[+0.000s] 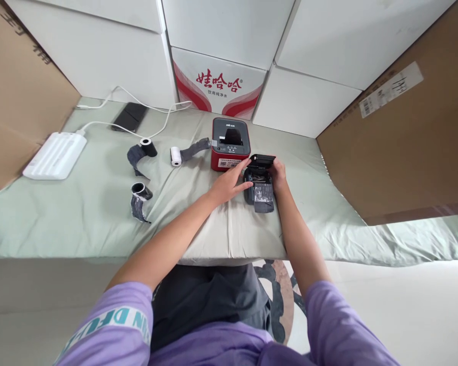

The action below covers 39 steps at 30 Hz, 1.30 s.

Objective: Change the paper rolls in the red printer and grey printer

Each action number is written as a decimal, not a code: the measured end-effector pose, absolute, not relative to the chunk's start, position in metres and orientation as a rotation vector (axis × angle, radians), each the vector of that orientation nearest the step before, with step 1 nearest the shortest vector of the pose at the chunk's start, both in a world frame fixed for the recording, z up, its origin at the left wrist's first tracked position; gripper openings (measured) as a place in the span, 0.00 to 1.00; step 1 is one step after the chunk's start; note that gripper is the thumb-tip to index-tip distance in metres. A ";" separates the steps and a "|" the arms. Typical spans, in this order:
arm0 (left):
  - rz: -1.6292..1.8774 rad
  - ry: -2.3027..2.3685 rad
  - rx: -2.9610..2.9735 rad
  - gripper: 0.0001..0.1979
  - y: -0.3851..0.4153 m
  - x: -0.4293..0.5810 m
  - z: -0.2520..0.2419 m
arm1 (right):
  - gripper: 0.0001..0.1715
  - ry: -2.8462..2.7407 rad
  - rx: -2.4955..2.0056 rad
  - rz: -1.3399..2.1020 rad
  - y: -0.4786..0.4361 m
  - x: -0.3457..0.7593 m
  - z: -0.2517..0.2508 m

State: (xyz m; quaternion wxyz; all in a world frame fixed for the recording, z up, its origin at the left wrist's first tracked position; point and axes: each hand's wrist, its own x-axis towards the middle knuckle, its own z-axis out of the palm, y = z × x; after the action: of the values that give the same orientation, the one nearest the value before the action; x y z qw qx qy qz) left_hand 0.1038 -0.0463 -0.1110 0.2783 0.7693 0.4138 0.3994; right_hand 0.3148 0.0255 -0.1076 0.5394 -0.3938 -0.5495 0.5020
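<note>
A small dark thermal printer (249,192) rests on the cloth with its lid (262,161) raised. A strip of dark printed paper (263,198) hangs out over its front. My left hand (229,184) holds the printer's left side, thumb on the body's rim and fingers by the lid's left edge. Curled at the lid's right edge is my right hand (278,173); some of its fingers are hidden. Just behind stands a larger red and black printer (231,142), with a dark paper strip (196,149) from a white roll (175,156) reaching its left side.
Two more partly unwound paper rolls (148,147) (141,191) lie to the left. A white power bank (55,156) with a white cable (110,122) and a black phone (130,117) lie farther left. White boxes (217,25) line the back; cardboard boxes (404,137) flank both sides.
</note>
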 end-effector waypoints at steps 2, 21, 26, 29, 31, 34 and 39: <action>1.058 1.137 2.049 0.37 -0.047 0.104 -0.110 | 0.28 -1.339 -0.950 1.148 0.029 0.314 -0.109; 0.975 1.209 2.203 0.21 -0.053 0.106 -0.104 | 0.26 -1.238 -0.974 1.189 0.050 0.316 -0.130; 1.012 1.187 2.230 0.19 -0.053 0.100 -0.102 | 0.23 -1.255 -0.914 1.176 0.052 0.316 -0.131; 1.027 1.143 2.282 0.17 -0.047 0.100 -0.088 | 0.23 -1.263 -0.903 1.168 0.052 0.315 -0.131; 0.934 1.163 2.387 0.16 -0.038 0.107 -0.072 | 0.23 -1.270 -0.897 1.165 0.052 0.315 -0.130; 0.542 1.295 2.579 0.13 -0.018 0.130 -0.046 | 0.23 -1.278 -0.899 1.159 0.050 0.315 -0.128; 0.050 1.582 2.599 0.08 0.005 0.177 -0.028 | 0.28 -1.243 -0.923 1.183 0.049 0.313 -0.125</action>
State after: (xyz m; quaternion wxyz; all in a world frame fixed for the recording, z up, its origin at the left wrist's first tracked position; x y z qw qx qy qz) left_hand 0.1772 0.0053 -0.0285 0.0492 0.8531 0.5191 0.0164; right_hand 0.3132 0.0490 -0.1252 0.5620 -0.3917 -0.5277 0.5023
